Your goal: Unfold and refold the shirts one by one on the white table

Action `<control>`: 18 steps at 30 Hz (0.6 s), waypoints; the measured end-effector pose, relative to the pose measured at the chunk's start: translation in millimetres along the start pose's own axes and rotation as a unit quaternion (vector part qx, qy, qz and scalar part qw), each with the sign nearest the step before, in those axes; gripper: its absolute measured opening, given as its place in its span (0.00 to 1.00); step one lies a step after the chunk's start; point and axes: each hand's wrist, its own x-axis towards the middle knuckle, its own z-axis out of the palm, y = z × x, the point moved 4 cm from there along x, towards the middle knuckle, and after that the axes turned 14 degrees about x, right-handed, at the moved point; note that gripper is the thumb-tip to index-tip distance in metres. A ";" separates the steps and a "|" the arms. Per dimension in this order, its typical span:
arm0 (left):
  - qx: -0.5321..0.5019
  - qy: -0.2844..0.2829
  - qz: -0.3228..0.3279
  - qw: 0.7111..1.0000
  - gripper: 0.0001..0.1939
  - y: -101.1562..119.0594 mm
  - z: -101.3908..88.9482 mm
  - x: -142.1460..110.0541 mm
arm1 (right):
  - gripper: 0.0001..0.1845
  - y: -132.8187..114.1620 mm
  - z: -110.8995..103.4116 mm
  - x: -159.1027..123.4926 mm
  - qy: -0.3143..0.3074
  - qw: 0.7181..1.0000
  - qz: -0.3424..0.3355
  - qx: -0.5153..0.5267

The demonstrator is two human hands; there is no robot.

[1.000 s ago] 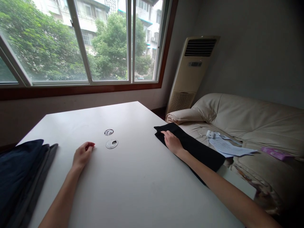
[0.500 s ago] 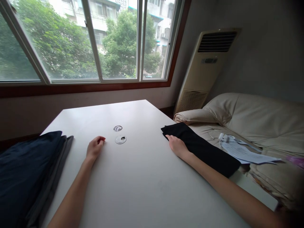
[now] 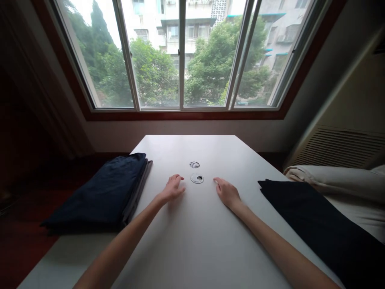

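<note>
Both of my hands rest on a white table (image 3: 192, 241) below a window. My left hand (image 3: 173, 188) lies just left of a round cable grommet (image 3: 197, 178), fingers loosely curled and apart, holding nothing. My right hand (image 3: 227, 192) lies flat just right of that grommet, also holding nothing. A folded black cloth (image 3: 315, 224) lies along the table's right edge, well clear of my right hand. A stack of folded dark blue and grey cloths (image 3: 105, 192) sits at the table's left side.
A second small round cap (image 3: 194, 164) lies behind the grommet. A beige sofa cushion (image 3: 331, 180) sits past the table's right edge, with a standing air conditioner (image 3: 345, 144) behind it. The window (image 3: 183, 56) spans the far wall.
My right hand has left the black cloth and moved left to beside the grommet. My view has swung left, bringing the blue stack further into sight. My left hand's fingers have uncurled somewhat.
</note>
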 end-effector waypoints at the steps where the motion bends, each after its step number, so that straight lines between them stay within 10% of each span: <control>1: 0.012 -0.003 0.005 1.000 0.23 -6.4 -12.7 -5.5 | 0.17 -6.6 3.3 4.7 -0.001 1.000 -0.006 0.010; 8: 0.244 0.048 -0.224 0.942 0.27 -106.6 -116.0 -33.5 | 0.16 -2.3 4.2 2.2 0.008 0.995 -0.030 0.100; 12: 0.211 -0.042 -0.300 0.929 0.25 -148.4 -118.0 -41.8 | 0.17 2.7 3.5 -1.0 0.007 0.993 -0.038 0.114; 18: 0.119 -0.017 -0.306 0.945 0.05 -166.4 -122.9 -34.8 | 0.16 3.1 4.0 -2.2 0.007 0.990 -0.046 0.133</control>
